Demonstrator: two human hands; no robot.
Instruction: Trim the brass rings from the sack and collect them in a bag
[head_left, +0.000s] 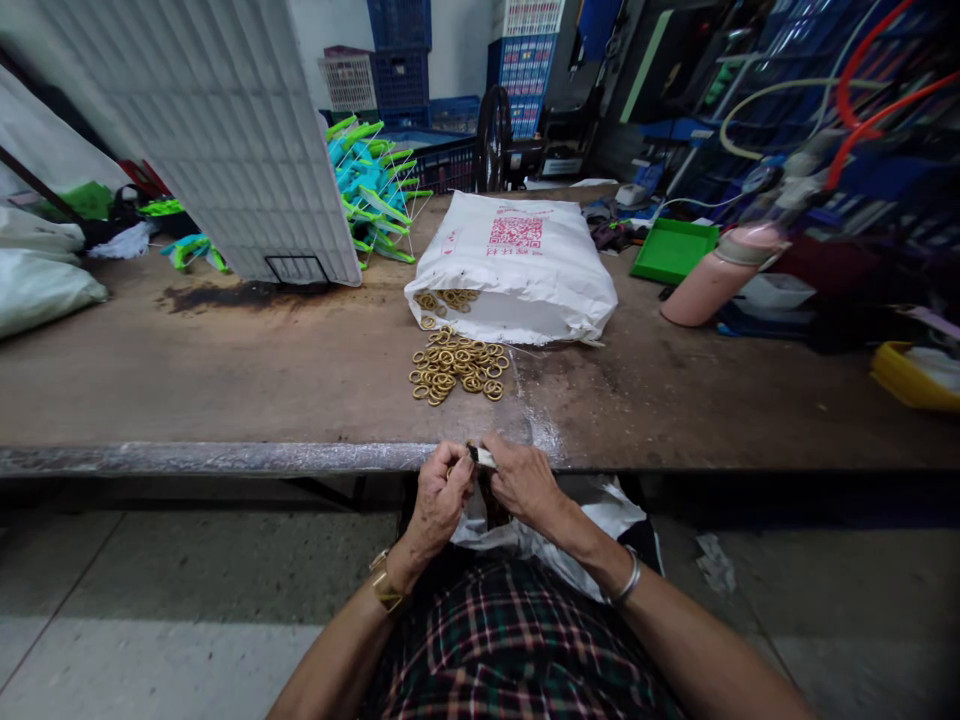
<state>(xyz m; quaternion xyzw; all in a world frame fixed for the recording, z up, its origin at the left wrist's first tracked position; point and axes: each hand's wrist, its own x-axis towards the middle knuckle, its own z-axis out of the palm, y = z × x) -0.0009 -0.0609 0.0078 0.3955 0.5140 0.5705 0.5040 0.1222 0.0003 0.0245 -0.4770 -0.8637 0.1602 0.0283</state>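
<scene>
At the table's front edge my left hand (441, 498) is closed, thumb against fingers, on something small that I cannot make out. Close beside it, my right hand (525, 482) grips a short pale, flat-looking piece (486, 458). A small dark bit (472, 453) shows between the fingertips of both hands. Just beyond them lies a loose pile of brass-coloured rings (454, 365). More rings (450, 299) sit in the mouth of a white woven sack (555, 265) with red print, lying on its side. Under my hands, white sheeting (600, 515) covers part of my lap.
A ribbed white panel (247, 140) stands upright on the table (225, 370) at left, with green and turquoise pieces (375, 190) behind it. To the right are a pink bottle-shaped container (709, 285), a green tray (673, 249) and a yellow container (904, 378). A fan (493, 135) stands behind the sack.
</scene>
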